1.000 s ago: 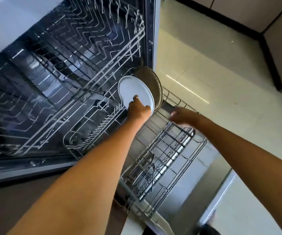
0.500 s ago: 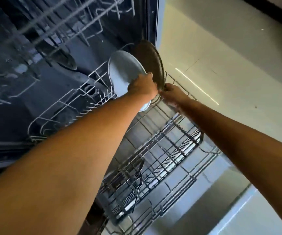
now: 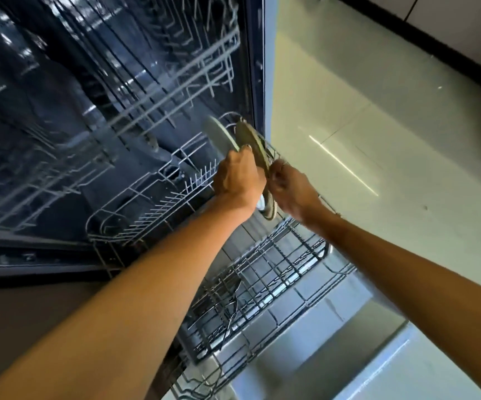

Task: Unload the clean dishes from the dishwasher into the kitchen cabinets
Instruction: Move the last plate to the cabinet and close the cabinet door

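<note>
Two plates stand on edge at the far end of the pulled-out lower rack (image 3: pixel 135 223) of the open dishwasher. My left hand (image 3: pixel 237 179) grips the rim of the white plate (image 3: pixel 219 135). Just to its right, my right hand (image 3: pixel 289 187) holds the edge of the brown plate (image 3: pixel 252 142). Both hands cover the lower halves of the plates.
The upper rack (image 3: pixel 152 90) hangs above the plates, bare of dishes. A dark cutlery basket (image 3: pixel 233 301) with utensils sits in the near part of the lower rack. The open door (image 3: pixel 349 350) lies below. Pale floor tiles (image 3: pixel 377 145) stretch to the right, with cabinets (image 3: pixel 464 30) beyond.
My right hand reached in from the rack's side and took the brown plate's edge. My left hand moved from the white plate's face to grip its rim. The view shifted.
</note>
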Action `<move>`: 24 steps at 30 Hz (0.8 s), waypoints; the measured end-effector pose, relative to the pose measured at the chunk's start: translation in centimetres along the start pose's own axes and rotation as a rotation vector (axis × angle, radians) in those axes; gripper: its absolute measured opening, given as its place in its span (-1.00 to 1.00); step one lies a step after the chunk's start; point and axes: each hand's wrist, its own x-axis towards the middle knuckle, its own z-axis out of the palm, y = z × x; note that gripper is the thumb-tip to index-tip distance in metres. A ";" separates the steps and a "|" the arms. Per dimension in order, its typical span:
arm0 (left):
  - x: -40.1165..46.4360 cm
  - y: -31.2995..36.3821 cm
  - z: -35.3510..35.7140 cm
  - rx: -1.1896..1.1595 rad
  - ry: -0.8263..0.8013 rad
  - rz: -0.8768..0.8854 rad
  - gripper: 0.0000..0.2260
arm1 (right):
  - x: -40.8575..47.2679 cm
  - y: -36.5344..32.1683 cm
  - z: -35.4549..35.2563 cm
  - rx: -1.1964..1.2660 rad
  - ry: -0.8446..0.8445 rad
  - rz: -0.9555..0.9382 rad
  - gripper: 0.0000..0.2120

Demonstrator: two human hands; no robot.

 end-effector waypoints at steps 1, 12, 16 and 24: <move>-0.5 0.5 -0.7 -0.022 0.009 0.006 -0.83 | -0.8 -0.6 -0.5 -0.008 -0.013 -0.023 -0.95; -11.8 3.9 -4.1 -0.660 0.139 -0.350 -0.78 | -11.2 -4.8 -5.8 -0.145 -0.143 -0.213 -0.77; -16.5 3.3 -4.5 -0.780 0.154 -0.589 -0.86 | -16.0 -5.4 -4.9 -0.163 -0.193 -0.231 -0.83; -27.1 -3.3 -2.9 -0.815 -0.018 -0.749 -0.52 | -24.5 -4.3 -0.2 -0.171 -0.584 -0.077 -0.75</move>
